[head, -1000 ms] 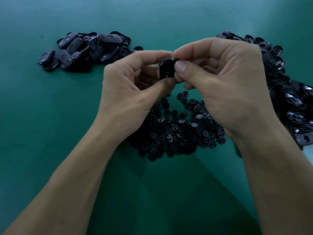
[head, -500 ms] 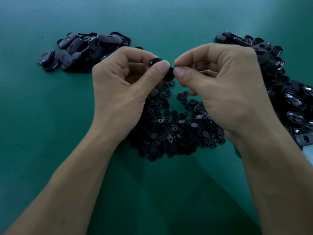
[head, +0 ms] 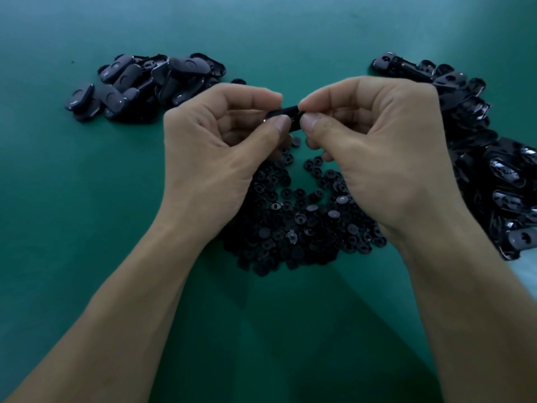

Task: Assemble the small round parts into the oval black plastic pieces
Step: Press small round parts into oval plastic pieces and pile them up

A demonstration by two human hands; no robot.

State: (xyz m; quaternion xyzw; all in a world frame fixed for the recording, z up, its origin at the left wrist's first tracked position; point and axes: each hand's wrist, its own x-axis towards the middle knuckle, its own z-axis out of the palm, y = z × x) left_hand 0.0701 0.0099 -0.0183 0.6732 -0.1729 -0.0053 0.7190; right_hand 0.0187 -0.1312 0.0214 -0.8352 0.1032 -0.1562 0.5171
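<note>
Above the round parts (head: pixel 299 225): oval piece (head: pixel 286 112), turned level since the earlier frame, pinched at its ends by left hand (head: pixel 215 158) and right hand (head: pixel 386 152). Beneath, dimly lit green bench (head: pixel 87 228).

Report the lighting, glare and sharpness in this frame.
Head view: dim, bluish light; forearm shadows fan across the mat; glints speckle the right pile; the oval piece pinched between left hand and right hand is a dark smear, detail lost; the round parts look sharp.
</note>
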